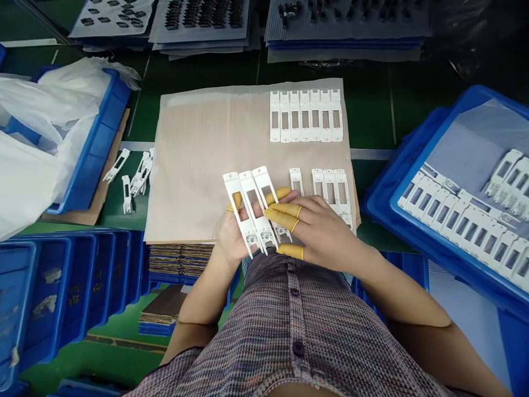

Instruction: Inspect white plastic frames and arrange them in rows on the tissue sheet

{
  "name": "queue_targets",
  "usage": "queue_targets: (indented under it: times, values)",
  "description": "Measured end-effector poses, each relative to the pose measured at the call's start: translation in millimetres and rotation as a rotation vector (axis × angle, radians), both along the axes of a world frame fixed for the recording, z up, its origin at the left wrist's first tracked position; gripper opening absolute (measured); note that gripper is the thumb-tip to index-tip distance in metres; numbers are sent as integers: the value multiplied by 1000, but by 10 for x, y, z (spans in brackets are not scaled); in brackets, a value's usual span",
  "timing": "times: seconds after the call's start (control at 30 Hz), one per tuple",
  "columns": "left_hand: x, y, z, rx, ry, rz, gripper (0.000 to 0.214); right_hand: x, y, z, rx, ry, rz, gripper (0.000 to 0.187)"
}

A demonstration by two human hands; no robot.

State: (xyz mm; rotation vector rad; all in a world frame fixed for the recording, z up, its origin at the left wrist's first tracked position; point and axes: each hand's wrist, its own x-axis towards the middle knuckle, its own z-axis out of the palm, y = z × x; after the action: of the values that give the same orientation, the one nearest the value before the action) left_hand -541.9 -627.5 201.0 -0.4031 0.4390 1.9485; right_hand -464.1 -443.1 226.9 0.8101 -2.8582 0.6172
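Three slim white plastic frames (pixel 257 225), each with a long rectangular slot, are fanned side by side in my left hand (pixel 231 234). That hand is closed around them from below, over the near edge of a brown paper-covered sheet (pixel 198 138). My right hand (pixel 320 231) grips the rightmost of the three, its yellow-covered fingertips pressed on that frame's edge. Just beyond my right hand, a single frame (pixel 296 173) lies on the sheet. Beside it is a short row of matching frames (pixel 329 207), partly hidden by the hand. A longer row (pixel 305 135) fills the sheet's far right corner.
Left, a blue crate (pixel 88 165) holds white plastic bags, with several loose frames (pixel 140 175) next to it. At right, a tilted blue tray (pixel 430 140) carries rows of frames. Sheets with small black parts (pixel 202 14) lie along the back. Blue bins (pixel 74 275) stand lower left.
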Motion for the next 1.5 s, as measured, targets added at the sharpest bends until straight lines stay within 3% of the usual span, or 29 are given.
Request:
queue_targets:
  times: [0.1,0.17,0.23,0.33,0.43,0.53,0.63,0.73,0.8,0.87,0.93,1.03,1.17,1.23,1.37,1.5]
  values:
    - [20,-28,31,-47,-22,31,69,3,18,-42,-67,-10,3,58]
    - [11,-39,42,-78,-28,62,73,24,56,-62,-213,-6,-30,58]
    - [-13,-37,33,-107,-15,116,79,54,91,-69,-447,-69,-85,59]
    - [-47,-19,-18,-134,51,189,82,99,102,-76,-880,-343,-91,59]
    - [-26,18,-53,-154,181,184,59,129,38,-115,-1225,-633,1,59]
    - [49,78,-24,-227,384,214,24,158,-79,-190,-1385,-748,75,59]
    - [94,116,34,-350,559,241,30,199,-160,-255,-1445,-727,109,53]
    - [23,70,68,-488,691,244,36,232,-87,-264,-1314,-556,49,54]
    - [-89,6,75,-603,825,231,38,235,57,-246,-1164,-328,-94,54]
    - [-217,-41,75,-744,1017,142,33,219,235,-227,-985,-101,-277,44]
    - [-322,-31,71,-903,1218,-33,26,192,391,-222,-763,25,-395,31]
    - [-396,96,60,-1115,1434,-274,21,155,505,-246,-406,23,-406,27]
    - [-364,252,52,-1320,1615,-274,28,120,472,-294,-100,-70,-314,41]
    - [-315,235,54,-1283,1699,-305,27,100,439,-311,-10,-98,-284,48]
    - [-190,83,38,-956,1898,-540,30,51,418,-340,79,-119,-269,44]
    - [-99,-25,-73,-911,2077,-615,29,17,441,-368,70,-122,-260,43]
